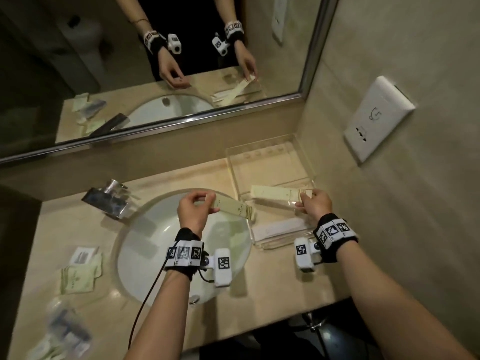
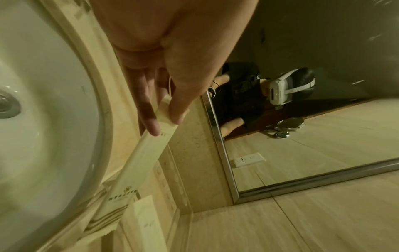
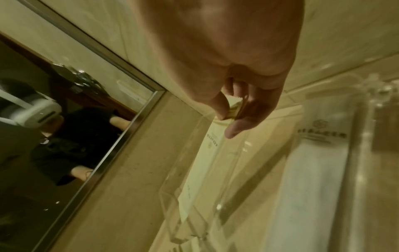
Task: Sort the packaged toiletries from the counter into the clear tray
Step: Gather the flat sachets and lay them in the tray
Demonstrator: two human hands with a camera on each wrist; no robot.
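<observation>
1. Two long cream packets are in hand, one per hand. The left packet [image 1: 235,207] is held above the sink [image 1: 145,242]; the right packet [image 1: 275,192] lies over the clear tray [image 1: 270,162].
2. One clear tray stands on the counter [image 1: 280,276] to the right of the sink, against the wall; a white flat packet [image 1: 275,228] lies in its near part.
3. Left of the sink lies a loose group of small sachets [image 1: 78,274]; further blurred packets [image 1: 65,331] lie nearer the counter's edge, too smeared to count.
4. The left hand [image 1: 193,211] is raised over the basin, thumb and fingers pinching its packet's end.
5. The right hand [image 1: 315,202] reaches over the tray's near side, fingers curled round the striped end of its packet.
</observation>
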